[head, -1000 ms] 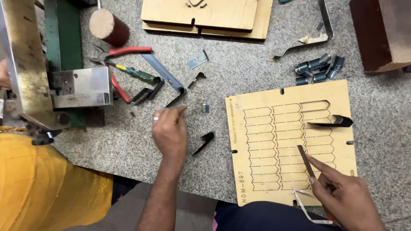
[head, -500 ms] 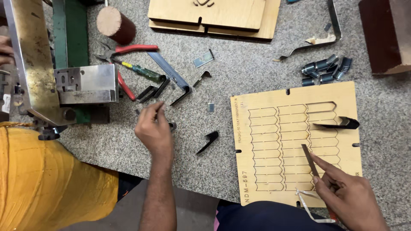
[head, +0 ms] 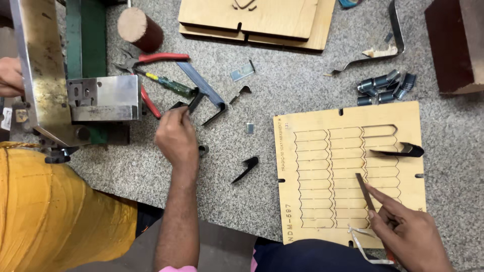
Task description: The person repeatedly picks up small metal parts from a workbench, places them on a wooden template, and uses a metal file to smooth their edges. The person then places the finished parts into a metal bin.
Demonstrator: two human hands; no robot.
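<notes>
Left hand (head: 175,137) is out over the grey speckled counter (head: 302,75), fingers pinched on a small bent dark metal strip (head: 187,105); grip clenched on it. That strip sits just beside the blue-grey angled steel piece (head: 204,90) and the green-handled screwdriver (head: 169,84). Red-handled pliers (head: 151,59) lie just behind the screwdriver.

Right hand (head: 411,236) rests at the lower right of the plywood die board (head: 307,201), fingers holding a short flat steel blade (head: 365,191) against the board's laser-cut slot pattern; grip closed on the blade. A white strip loop (head: 364,247) lies under the same hand at the board edge.

Also on the board: 1 curved dark blade piece (head: 401,150) sitting at the right side of the slot pattern.

On the counter between the hands: 1 black bent piece (head: 246,168), 1 small square metal offcut (head: 249,128).

Upper right: cluster of short bent steel pieces (head: 385,84), long bent steel strip (head: 396,35), dark red block (head: 454,45).
Top: stacked plywood boards (head: 252,20), wooden cylinder (head: 140,29).
Left: metal bending machine (head: 75,95). Another person in a yellow garment (head: 50,211) sits by it, their hand (head: 10,76) at the machine's left edge.
</notes>
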